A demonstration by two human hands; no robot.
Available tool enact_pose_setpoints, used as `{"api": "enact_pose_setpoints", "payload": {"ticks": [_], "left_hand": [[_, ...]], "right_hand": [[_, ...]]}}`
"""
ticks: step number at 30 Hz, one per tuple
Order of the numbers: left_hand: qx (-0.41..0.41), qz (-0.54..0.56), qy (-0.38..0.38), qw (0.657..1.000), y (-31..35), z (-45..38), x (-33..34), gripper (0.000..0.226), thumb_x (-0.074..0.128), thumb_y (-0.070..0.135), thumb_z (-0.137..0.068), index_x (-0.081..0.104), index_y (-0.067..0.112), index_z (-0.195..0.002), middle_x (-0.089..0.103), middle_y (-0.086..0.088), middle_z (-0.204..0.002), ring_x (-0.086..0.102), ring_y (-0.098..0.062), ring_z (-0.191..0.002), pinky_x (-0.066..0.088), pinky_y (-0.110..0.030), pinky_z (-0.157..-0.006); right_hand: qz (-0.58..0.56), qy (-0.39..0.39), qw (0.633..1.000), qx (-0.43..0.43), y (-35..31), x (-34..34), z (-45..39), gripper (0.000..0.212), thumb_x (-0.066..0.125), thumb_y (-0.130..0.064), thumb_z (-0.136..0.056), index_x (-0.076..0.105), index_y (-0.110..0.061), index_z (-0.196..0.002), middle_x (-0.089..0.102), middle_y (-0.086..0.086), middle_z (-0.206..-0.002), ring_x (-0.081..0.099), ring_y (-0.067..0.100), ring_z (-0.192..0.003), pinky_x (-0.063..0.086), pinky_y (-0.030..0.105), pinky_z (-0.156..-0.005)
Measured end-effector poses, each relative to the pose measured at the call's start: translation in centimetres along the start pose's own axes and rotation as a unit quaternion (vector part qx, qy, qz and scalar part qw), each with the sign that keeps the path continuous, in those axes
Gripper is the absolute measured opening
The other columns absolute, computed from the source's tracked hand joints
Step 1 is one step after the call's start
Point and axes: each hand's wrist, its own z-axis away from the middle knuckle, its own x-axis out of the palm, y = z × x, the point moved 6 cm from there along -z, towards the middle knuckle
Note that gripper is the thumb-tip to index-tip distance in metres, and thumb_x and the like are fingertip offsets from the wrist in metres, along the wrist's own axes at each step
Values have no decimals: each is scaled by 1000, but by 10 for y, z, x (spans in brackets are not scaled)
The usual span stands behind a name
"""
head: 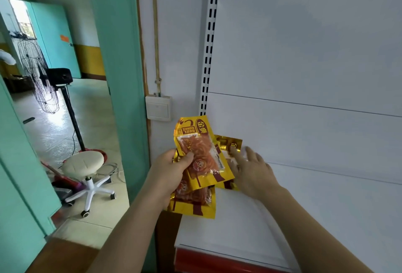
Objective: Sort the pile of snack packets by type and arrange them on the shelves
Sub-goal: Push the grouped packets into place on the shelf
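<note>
Two hands at work, both low centre of view. Left hand [168, 169]: fingers curled, thumb [187, 157] pressed on the clear window of the front packet [202, 153]; grips a fanned bunch of gold snack packets, held upright and tilted slightly left. Second packet [193, 204] of the same bunch pokes out below the palm, red stripes along its bottom edge. Exact count in the bunch: cannot tell.

Right hand [250, 172]: fingers straight and spread, holding nothing; fingertips [235, 153] touching a third gold packet [228, 145] that leans against the white back panel [304, 55], its lower corner down on the white shelf [228, 229]. That packet partly hidden behind the front packet and the hand.

Same type throughout: gold foil, orange-red strips showing through the window.

Outward: red price rail [195, 259] along the shelf front; slotted upright [210, 44] rising beside the panel; wall switch [158, 108] just left of it; teal door frame [117, 55]. Beyond the doorway: white stool [83, 165] on castors, standing fan [36, 72], tiled floor [87, 103].
</note>
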Motion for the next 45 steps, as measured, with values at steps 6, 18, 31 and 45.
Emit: {"api": "enact_pose_setpoints", "payload": {"ticks": [6, 18, 31, 45], "left_hand": [[28, -21, -2, 999, 16, 3, 19, 9, 74, 34, -93, 76, 26, -94, 80, 9, -86, 76, -12, -79, 56, -30, -71], [27, -67, 166, 984, 13, -8, -22, 30, 48, 28, -107, 67, 4, -102, 68, -18, -95, 63, -27, -81, 51, -40, -75], [7, -85, 110, 990, -1, -2, -4, 32, 49, 28, -106, 67, 1, -102, 69, -26, -102, 66, -37, -87, 53, -46, -76], [143, -259, 50, 954, 9, 36, 36, 40, 65, 33, -100, 38, 39, -129, 61, 15, -94, 58, 1, -74, 41, -8, -55]], "right_hand": [[-387, 124, 912, -66, -29, -55, 51, 44, 57, -50, -96, 41, -54, -137, 69, -21, -98, 65, -5, -94, 51, 12, -73], [-374, 187, 906, 59, 13, -42, 52, 33, 66, -30, -95, 65, -43, -125, 67, -11, -93, 65, 15, -85, 47, 24, -71], [-1, -13, 999, -36, -30, 0, 62, 55, 36, -63, -97, 31, -45, -149, 38, 5, -139, 41, 30, -121, 46, 40, -99], [-256, 102, 961, -20, -27, -15, 85, 40, 61, -39, -97, 59, -33, -137, 70, -5, -105, 65, 14, -95, 53, 25, -81]]}}
